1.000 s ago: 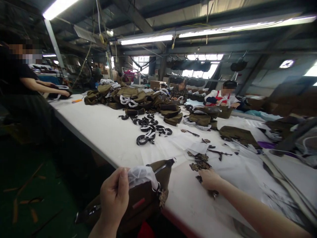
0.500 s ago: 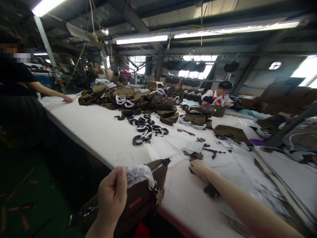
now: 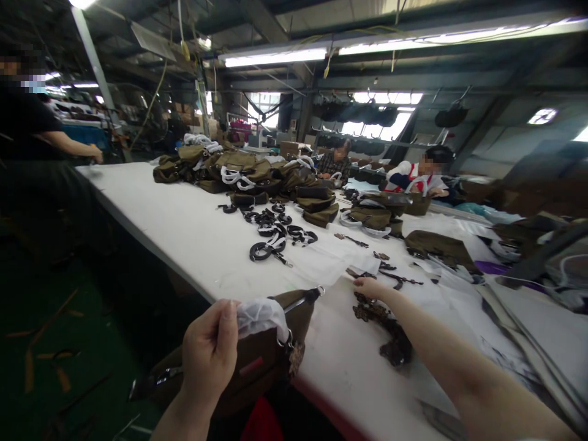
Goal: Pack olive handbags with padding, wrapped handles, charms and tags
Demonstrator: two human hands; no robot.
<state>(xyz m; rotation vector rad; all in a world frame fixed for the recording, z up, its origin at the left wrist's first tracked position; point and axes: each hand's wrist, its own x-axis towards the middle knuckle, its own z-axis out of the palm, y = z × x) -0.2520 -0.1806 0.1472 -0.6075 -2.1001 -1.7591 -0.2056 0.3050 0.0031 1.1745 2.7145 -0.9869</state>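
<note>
My left hand [image 3: 210, 354] is closed on the white wrapping [image 3: 260, 316] at the top of an olive-brown bag [image 3: 257, 361] that hangs over the near edge of the long white table [image 3: 174, 226]. My right hand [image 3: 371, 286] is stretched out over the table, its fingers pinching the edge of a thin white sheet [image 3: 340, 263]. Small dark patterned pieces [image 3: 383, 324] lie just under my right forearm.
Coiled black straps [image 3: 271, 236] lie mid-table, with a heap of olive bags [image 3: 239, 174] behind and more bags [image 3: 376, 214] to the right. One person stands at the far left [image 3: 27, 135]; another sits across the table [image 3: 422, 174]. A flat olive bag [image 3: 441, 248] lies right.
My right hand has moved away from me, from the dark patterned pieces to the white sheet's edge. My left hand keeps its hold on the bag's wrapping. The person at the left drew an arm back.
</note>
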